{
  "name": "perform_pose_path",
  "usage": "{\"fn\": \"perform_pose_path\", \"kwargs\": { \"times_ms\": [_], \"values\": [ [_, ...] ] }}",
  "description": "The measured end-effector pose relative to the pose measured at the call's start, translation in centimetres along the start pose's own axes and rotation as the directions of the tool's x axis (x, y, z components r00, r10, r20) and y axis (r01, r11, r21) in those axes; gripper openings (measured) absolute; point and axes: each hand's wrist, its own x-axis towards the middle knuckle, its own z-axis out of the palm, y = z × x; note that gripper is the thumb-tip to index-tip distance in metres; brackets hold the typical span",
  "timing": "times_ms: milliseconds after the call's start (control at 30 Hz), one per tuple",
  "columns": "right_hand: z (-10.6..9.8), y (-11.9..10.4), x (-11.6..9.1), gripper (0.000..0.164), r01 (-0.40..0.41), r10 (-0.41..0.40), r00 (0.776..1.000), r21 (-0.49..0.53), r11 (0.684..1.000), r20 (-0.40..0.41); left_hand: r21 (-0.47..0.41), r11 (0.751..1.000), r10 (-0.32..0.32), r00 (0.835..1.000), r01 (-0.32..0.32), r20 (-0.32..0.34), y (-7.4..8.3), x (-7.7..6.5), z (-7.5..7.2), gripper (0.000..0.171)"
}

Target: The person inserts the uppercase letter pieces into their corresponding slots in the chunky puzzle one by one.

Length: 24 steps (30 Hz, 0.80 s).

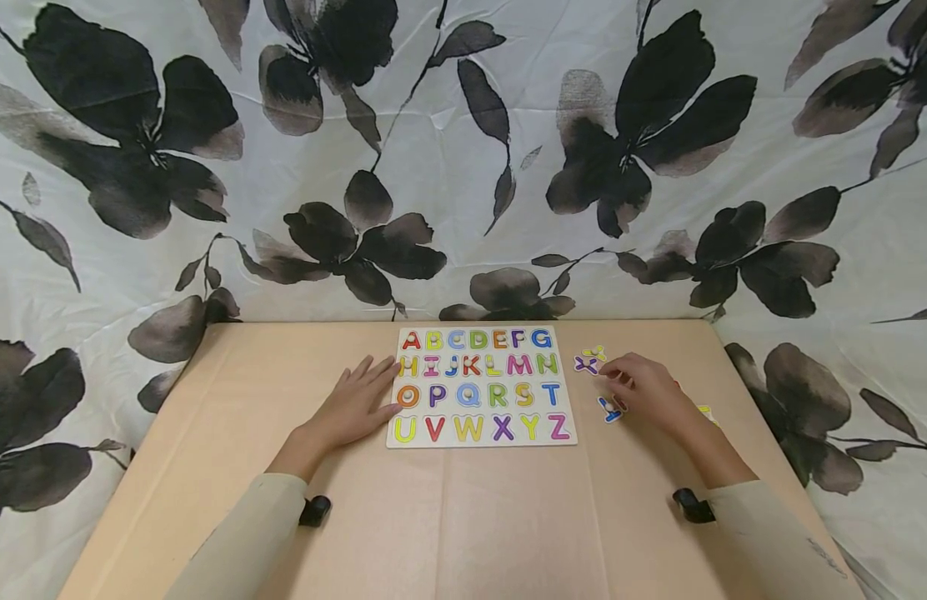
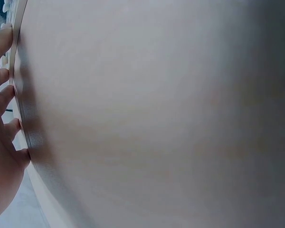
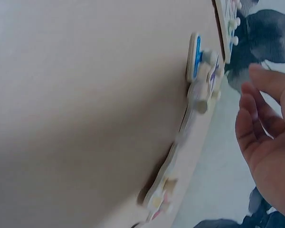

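A white alphabet puzzle board (image 1: 433,444) with rows of colored letters lies on the table. My left hand (image 1: 351,400) rests at the board's left edge, fingers extended and fingertips on the edge. My right hand (image 1: 647,392) hovers over loose letter pieces to the right of the board, its fingers loosely bent. No piece shows between those fingers in the right wrist view. Near its fingertips lie a purple X piece (image 1: 586,364), a yellow piece (image 1: 595,352) and a blue letter piece (image 1: 609,409) with a knob.
Partly hidden by the right hand and forearm, a yellow piece (image 1: 706,411) lies farther right. The tan table (image 1: 508,525) ends at a back edge, against a white cloth (image 1: 493,258) printed with dark flowers.
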Motion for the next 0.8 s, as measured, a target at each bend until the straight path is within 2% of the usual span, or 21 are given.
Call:
{"fn": "perform_pose_path", "kwargs": {
  "times_ms": [367,600,800],
  "values": [
    [0.8,1.7,-1.4,0.019,0.062,-0.065,0.990,0.023,0.998,0.122,0.002,1.000,0.006,1.000,-0.006,-0.005,0.0,0.0,0.1,0.076],
    [1.3,1.6,-1.2,0.017,0.092,-0.089,0.985,-0.013,0.996,0.150,-0.006,1.000,0.008,1.000,-0.008,-0.007,-0.1,-0.1,0.1,0.075],
    [1.3,0.9,-0.8,0.015,0.070,-0.068,0.989,-0.012,0.997,0.129,-0.003,1.000,0.005,1.000,-0.005,-0.007,0.1,-0.1,0.0,0.075]
  ]
}}
